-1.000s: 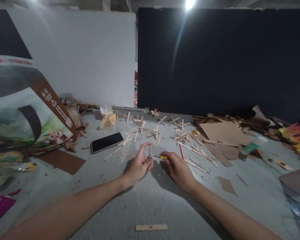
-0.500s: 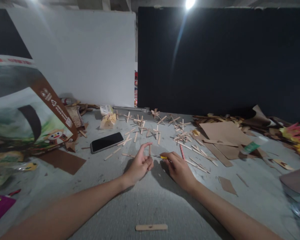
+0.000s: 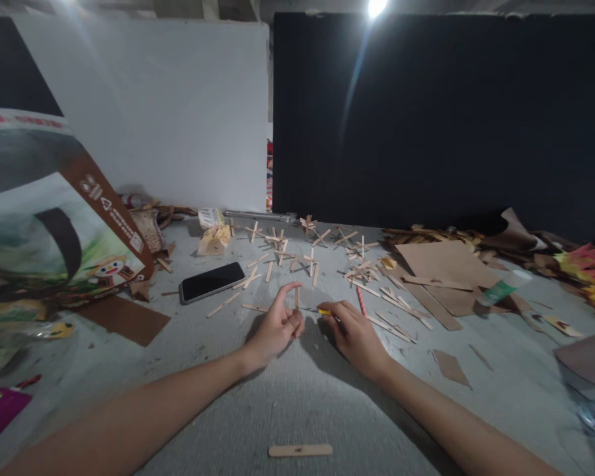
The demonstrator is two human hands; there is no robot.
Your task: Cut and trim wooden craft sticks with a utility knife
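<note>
Near the middle of the table, my left hand [image 3: 276, 324] is closed on a short wooden craft stick [image 3: 297, 297] that stands upright between thumb and fingers. Opposite it, my right hand [image 3: 357, 336] grips a small tool with a yellow handle [image 3: 323, 312], and its thin metal tip points left at the stick, touching or very close to it. The exact kind of tool is too small to make out. A whole craft stick [image 3: 300, 451] lies flat at the near edge. Just beyond my hands, several sticks are joined into crossed shapes [image 3: 311, 261].
A black phone [image 3: 212, 283] lies to the left, by a large printed bag [image 3: 54, 218]. Loose sticks [image 3: 396, 324] and a red-striped rod [image 3: 361, 301] are right of my right hand. Farther right are cardboard sheets [image 3: 436, 264] and a green-labelled tube [image 3: 500, 289].
</note>
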